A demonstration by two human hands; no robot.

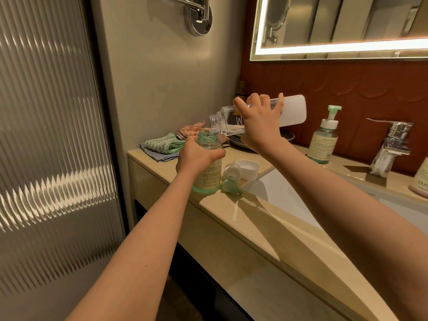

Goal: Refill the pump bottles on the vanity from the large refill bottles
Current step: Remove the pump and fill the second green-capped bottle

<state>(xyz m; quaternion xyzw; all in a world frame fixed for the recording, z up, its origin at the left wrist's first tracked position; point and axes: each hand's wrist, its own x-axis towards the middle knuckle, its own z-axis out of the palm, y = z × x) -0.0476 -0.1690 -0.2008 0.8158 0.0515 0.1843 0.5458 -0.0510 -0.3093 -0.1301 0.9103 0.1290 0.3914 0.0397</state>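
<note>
Green-tinted pump bottle (209, 174), its neck open, is gripped upright by the left hand (196, 156) near the front left corner of the vanity (243, 218). The clear refill bottle (293, 110) is clasped by the right hand (259, 126) and tipped, its mouth just above that neck.

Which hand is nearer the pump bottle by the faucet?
Right. The right hand holds the refill bottle left of the pump bottle; the left hand grips the open bottle farther left.

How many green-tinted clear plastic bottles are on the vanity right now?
2. The uncapped green-tinted bottle stands in the grip of the left hand; the pump-topped green-tinted bottle stands beside the chrome faucet. Others may sit beyond the right edge.
</note>
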